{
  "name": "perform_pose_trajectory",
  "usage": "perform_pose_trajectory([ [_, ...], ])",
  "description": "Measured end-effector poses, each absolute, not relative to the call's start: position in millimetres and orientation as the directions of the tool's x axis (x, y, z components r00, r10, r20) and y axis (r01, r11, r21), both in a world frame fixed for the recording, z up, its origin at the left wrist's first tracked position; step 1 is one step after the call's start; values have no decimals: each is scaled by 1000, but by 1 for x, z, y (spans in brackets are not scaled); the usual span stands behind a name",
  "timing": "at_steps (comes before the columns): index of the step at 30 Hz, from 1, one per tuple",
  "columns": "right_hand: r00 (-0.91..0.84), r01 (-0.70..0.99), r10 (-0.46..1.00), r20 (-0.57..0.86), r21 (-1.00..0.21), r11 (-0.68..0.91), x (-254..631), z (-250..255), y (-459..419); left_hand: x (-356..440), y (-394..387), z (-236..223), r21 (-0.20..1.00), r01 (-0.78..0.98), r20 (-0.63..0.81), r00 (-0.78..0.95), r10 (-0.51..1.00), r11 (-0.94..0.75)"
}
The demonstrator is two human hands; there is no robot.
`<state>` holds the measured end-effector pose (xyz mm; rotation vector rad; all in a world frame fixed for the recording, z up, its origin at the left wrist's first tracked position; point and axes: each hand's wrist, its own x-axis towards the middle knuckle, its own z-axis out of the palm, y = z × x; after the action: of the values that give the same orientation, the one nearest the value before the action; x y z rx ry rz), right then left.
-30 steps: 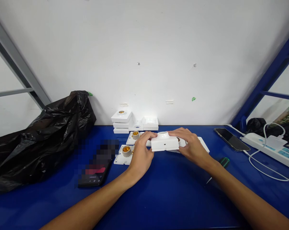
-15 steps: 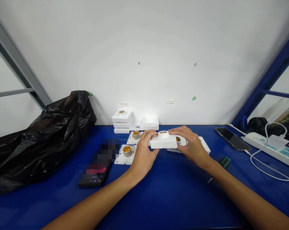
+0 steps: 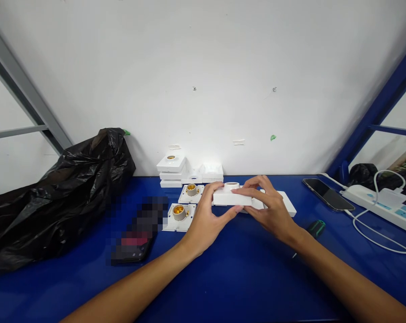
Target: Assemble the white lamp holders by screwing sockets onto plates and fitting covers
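A square white lamp holder [image 3: 230,196] with a round raised collar on top is held above the blue table, between both hands. My left hand [image 3: 206,220] grips its left side, thumb along the lower front edge. On its right side, my right hand [image 3: 268,208] has fingers over the top and front and the thumb below. To the left lie two white base plates with brass sockets, a front one [image 3: 179,213] and a rear one [image 3: 191,190]. Partly hidden behind my right hand, a white square piece [image 3: 287,204] lies on the table.
Stacked white lamp holders [image 3: 171,168] stand by the wall, next to open white covers [image 3: 212,172]. A black plastic bag [image 3: 88,179] and a dark phone [image 3: 135,246] are at left. A green-handled screwdriver [image 3: 316,228], another phone [image 3: 327,195] and a power strip [image 3: 367,198] are at right.
The lamp holder has shifted slightly right and tilted a little. My right fingers have moved from its rear edge onto its top and front; my left thumb now reaches along its lower front.
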<state>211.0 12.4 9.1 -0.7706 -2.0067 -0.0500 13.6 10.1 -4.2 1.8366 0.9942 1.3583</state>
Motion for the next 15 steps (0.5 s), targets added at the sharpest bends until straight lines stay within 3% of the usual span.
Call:
perform_pose_trajectory([
  [4, -309, 533, 453, 836, -242, 811, 209, 5, 12, 15, 13, -1, 918, -34, 396, 157, 905, -395],
  [7, -306, 545, 469, 828, -251, 800, 206, 3, 11, 15, 15, 2, 940, -80, 340, 153, 928, -331],
  [15, -365, 465, 682, 633, -511, 723, 208, 4, 14, 15, 21, -8, 926, -26, 378, 106, 920, -378],
])
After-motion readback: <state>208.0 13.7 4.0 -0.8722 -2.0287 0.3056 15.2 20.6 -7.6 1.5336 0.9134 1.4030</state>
